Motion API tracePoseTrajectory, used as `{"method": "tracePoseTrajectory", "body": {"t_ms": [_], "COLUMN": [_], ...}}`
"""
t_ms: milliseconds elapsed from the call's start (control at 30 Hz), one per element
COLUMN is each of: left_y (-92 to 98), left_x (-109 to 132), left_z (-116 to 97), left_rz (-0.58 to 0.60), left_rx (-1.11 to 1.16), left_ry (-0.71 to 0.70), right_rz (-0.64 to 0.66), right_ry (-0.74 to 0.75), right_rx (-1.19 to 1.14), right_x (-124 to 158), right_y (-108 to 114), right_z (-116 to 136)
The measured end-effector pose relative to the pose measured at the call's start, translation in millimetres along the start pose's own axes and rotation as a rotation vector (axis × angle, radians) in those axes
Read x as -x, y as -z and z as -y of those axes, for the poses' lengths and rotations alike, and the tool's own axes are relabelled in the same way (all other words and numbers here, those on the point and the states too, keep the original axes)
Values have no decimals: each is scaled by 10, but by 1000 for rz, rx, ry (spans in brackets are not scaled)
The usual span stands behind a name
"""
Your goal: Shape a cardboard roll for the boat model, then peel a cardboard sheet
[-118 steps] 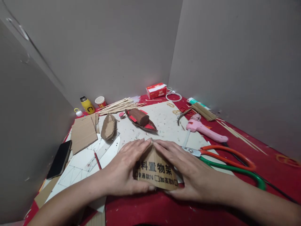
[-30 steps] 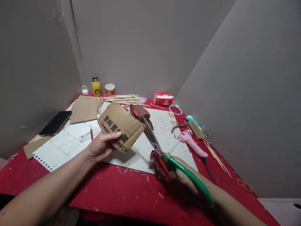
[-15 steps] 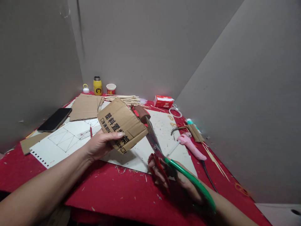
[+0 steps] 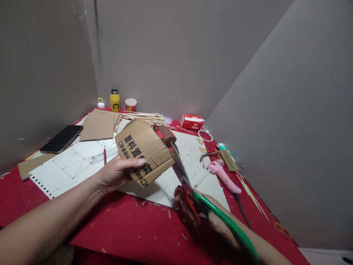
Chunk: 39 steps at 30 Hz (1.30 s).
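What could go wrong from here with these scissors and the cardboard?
If the cardboard slipped in the left hand, the scissors might swing toward that hand. In this view the blade tip overlaps the brown rolled piece behind; I can't judge the gap, but pushing forward might nick it. The cardboard is held up off the table by one hand, so it could bend and a cut might stray.

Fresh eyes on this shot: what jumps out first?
The printed cardboard mid-frame, held in the left hand, with the green-handled scissors beside it in the right hand. Then the yellow bottle standing back left and the pink glue gun lying at right.
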State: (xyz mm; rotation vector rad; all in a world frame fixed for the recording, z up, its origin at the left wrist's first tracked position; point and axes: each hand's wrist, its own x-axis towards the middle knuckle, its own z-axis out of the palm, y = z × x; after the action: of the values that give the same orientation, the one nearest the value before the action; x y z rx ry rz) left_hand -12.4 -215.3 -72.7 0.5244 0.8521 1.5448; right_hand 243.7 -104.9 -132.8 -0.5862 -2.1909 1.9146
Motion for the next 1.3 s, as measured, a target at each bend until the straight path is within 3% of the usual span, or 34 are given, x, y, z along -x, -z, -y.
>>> {"method": "tracePoseTrajectory", "body": {"t_ms": [233, 800, 1300], "left_y": [11, 24, 18], "left_x": [-11, -1, -5], "left_z": [15, 28, 31], "left_rz": [60, 78, 104], "left_rx": [39, 31, 46], "left_ry": [20, 63, 63], "right_rz": [-27, -145, -164], "right_ry": [49, 8, 100], "right_rx": [159, 162, 247], "right_x": [58, 112, 122], "right_y": [96, -132, -160], "right_z": [112, 412, 261]}}
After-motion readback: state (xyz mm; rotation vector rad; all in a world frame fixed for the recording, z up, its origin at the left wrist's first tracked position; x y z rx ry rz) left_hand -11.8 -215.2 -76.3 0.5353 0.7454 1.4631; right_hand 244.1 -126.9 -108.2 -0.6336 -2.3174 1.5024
